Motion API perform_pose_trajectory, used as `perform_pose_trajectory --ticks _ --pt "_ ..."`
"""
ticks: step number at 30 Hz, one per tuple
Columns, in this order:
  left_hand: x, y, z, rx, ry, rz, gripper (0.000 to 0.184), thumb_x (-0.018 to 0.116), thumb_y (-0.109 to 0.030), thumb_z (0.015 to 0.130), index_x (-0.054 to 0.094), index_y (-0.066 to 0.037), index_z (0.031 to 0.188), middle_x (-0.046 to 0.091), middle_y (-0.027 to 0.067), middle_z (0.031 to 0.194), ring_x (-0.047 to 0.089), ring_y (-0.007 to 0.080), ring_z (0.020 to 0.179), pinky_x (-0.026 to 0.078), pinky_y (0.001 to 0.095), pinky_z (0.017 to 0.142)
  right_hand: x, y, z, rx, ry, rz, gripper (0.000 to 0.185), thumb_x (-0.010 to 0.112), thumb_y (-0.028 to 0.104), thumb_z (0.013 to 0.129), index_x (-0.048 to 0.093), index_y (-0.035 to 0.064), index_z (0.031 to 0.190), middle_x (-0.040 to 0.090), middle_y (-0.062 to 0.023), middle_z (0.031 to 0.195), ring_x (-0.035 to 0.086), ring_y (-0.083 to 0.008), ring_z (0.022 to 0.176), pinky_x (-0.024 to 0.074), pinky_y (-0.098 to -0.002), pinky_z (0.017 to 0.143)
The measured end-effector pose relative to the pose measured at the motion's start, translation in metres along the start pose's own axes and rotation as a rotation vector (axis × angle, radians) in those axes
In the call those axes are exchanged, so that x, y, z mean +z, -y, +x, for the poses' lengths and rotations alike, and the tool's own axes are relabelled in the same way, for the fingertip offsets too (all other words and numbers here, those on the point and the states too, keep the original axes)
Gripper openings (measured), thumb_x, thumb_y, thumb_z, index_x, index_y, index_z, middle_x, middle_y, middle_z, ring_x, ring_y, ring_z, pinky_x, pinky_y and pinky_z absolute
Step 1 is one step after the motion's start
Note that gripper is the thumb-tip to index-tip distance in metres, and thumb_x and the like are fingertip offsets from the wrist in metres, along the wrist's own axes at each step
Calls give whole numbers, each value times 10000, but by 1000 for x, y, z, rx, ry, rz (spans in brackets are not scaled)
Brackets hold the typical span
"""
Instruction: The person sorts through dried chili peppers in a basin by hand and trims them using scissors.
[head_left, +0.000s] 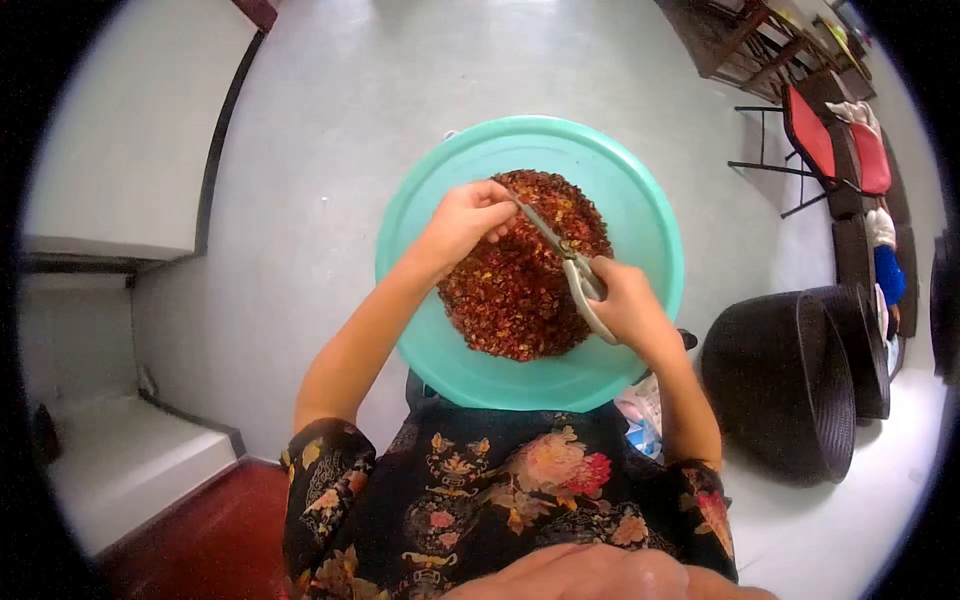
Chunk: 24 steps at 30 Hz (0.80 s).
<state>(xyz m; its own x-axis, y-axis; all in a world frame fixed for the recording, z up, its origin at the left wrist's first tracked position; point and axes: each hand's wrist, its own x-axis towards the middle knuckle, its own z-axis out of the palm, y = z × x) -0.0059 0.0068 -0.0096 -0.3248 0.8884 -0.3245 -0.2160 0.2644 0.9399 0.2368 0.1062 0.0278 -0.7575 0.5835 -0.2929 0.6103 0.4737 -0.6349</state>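
Note:
A wide turquoise basin [640, 220] sits at my lap, with a heap of small red and brown dried pieces [520, 300] in it that look like cut dried chillies. My right hand [630, 302] is closed round the pale handles of a pair of scissors [580, 285], over the right side of the heap. The blades point up and left to the fingertips of my left hand [472, 215]. Its thumb and fingers are pinched together above the heap's upper left side; what they hold is too small to make out.
Two dark woven baskets [770, 380] stand on the floor at right. Behind them is a red folding chair [812, 135] beside a dark seat with cloths on it. A white block with a dark edge [130, 130] is at left, above a pale step [130, 465].

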Motion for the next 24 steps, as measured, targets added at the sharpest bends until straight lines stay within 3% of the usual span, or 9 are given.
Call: perform_pose_trajectory --ticks 9,12,14,15,17,21,23,24 --pt "3 11 2 -44 164 -113 154 647 -134 919 675 4 980 671 49 834 596 105 729 489 242 644 -3 12 1 50 7 -22 361 686 295 835 639 -37 971 669 -281 909 658 -444 848 513 -474 764" --pt "2 4 1 -66 84 51 146 651 -123 904 693 6 955 687 62 835 618 128 741 498 274 656 1 5 1 61 24 -42 357 693 287 827 640 -32 980 671 -276 908 661 -437 849 515 -473 767" --pt "-4 8 3 200 -28 496 137 663 -115 875 703 9 918 708 119 815 661 197 747 514 334 675 3 3 1 24 -4 -26 336 697 275 829 647 -28 964 666 -276 875 659 -443 823 515 -475 751" --pt "-6 3 -1 194 -35 494 137 663 -115 875 703 9 918 708 119 815 661 197 747 514 334 675 4 1 2 21 4 -26 336 697 275 829 647 -28 964 666 -276 875 659 -443 823 515 -475 751" --pt "-10 -12 -7 304 -250 723 129 670 -111 858 707 6 894 703 189 811 689 290 770 522 402 703 4 -1 4 37 5 -73 312 697 260 833 657 -28 945 658 -279 833 655 -449 791 514 -478 733" --pt "-17 -17 -11 291 -282 856 203 682 -156 866 667 4 991 698 218 937 691 328 888 537 412 785 7 -4 3 84 14 -47 315 693 265 839 659 -35 929 654 -283 815 653 -454 775 511 -481 721" --pt "-13 -16 -21 207 -206 1251 185 661 -94 846 635 4 1000 686 232 933 676 389 930 529 480 810 11 -12 4 106 -46 -10 330 687 277 840 661 -36 941 658 -285 818 654 -455 778 513 -483 724" --pt "-12 -15 -22 204 -205 1252 185 661 -94 846 635 4 1000 686 232 933 676 389 930 529 480 810 11 -12 4 106 -44 -8 330 687 277 840 661 -36 941 658 -285 818 654 -455 778 513 -483 724"
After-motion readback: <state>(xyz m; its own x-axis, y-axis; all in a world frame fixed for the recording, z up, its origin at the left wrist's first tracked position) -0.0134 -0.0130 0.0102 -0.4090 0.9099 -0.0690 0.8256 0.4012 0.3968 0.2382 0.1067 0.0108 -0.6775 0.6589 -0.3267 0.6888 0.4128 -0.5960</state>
